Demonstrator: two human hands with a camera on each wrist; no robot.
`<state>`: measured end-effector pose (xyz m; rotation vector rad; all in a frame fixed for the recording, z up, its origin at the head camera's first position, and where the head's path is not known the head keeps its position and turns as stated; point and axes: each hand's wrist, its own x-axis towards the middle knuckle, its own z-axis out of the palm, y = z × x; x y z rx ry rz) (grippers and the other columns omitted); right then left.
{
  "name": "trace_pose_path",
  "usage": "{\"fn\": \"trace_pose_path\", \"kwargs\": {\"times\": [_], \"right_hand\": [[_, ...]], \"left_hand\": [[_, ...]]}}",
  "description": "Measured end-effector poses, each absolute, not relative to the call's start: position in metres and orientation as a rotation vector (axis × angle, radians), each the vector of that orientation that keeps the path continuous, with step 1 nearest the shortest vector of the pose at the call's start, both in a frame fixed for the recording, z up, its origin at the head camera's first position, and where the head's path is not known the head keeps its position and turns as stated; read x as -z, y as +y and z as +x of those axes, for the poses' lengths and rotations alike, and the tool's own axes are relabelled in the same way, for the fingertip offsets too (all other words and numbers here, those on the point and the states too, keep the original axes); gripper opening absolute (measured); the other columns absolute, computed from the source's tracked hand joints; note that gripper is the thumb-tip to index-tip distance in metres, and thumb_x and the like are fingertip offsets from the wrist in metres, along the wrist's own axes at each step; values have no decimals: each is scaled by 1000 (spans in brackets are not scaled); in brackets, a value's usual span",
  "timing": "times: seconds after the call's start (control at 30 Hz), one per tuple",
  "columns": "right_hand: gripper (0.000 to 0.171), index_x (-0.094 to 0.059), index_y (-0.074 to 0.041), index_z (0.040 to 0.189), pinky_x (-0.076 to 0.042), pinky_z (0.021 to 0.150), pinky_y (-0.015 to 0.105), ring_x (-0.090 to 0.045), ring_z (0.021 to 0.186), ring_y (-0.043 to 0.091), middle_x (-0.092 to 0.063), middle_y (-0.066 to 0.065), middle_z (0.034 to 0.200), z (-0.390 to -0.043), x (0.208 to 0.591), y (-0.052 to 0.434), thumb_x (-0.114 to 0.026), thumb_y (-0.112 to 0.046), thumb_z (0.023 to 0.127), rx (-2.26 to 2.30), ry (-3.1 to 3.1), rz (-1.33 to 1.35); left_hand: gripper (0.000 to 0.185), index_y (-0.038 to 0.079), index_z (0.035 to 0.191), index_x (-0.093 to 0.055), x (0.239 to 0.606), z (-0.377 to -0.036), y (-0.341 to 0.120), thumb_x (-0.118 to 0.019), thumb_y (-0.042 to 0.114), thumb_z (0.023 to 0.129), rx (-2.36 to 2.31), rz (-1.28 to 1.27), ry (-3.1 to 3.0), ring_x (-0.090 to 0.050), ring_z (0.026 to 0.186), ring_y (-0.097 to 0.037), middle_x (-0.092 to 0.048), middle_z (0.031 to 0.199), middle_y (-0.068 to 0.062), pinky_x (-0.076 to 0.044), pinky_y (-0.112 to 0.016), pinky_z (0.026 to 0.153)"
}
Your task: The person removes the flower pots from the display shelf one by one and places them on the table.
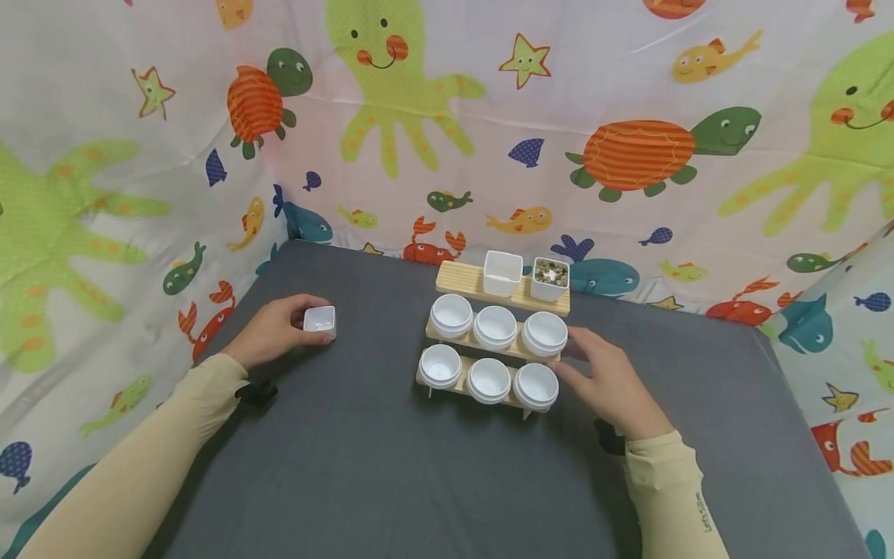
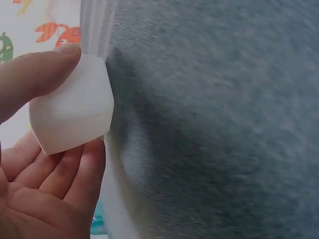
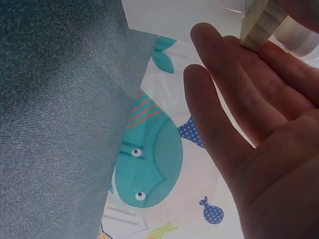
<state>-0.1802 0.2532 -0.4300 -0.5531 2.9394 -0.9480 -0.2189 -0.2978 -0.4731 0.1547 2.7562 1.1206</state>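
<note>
My left hand (image 1: 279, 330) grips a small square white pot (image 1: 320, 318), thumb on one side and fingers on the other. In the left wrist view the pot (image 2: 75, 107) shows its smooth outer walls. My right hand (image 1: 611, 380) is at the right end of a three-tier wooden stand (image 1: 455, 278), thumb and fingers around the end of the middle board. The right wrist view shows that board end (image 3: 261, 25) between the thumb and the fingers (image 3: 239, 89). Round white cups (image 1: 494, 326) fill the two lower tiers.
On the top tier are a square white pot (image 1: 503, 273) and another pot (image 1: 550, 278) holding small greenish-brown pieces and a white star shape. A dark grey cloth (image 1: 349, 466) covers the table. Behind it hangs a curtain (image 1: 447, 78) printed with sea animals.
</note>
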Motion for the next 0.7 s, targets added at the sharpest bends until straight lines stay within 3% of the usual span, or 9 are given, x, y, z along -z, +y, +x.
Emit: {"fn": "trace_pose_path", "kwargs": {"times": [0.47, 0.7], "right_hand": [[57, -57, -13, 153, -57, 107, 63, -70, 130, 42, -65, 15, 150, -179, 430, 257, -78, -21, 101, 993, 2935, -572], [57, -56, -12, 153, -57, 107, 63, -70, 129, 41, -64, 16, 150, -179, 430, 255, -77, -21, 101, 988, 2930, -567]], "left_hand": [[71, 17, 148, -60, 480, -219, -299, -91, 39, 89, -1152, 148, 2734, -63, 129, -39, -62, 149, -17, -53, -61, 113], [92, 16, 157, -52, 469, -213, -297, -90, 57, 84, -1112, 161, 2741, -61, 137, -39, -59, 156, -16, -51, -63, 115]]}}
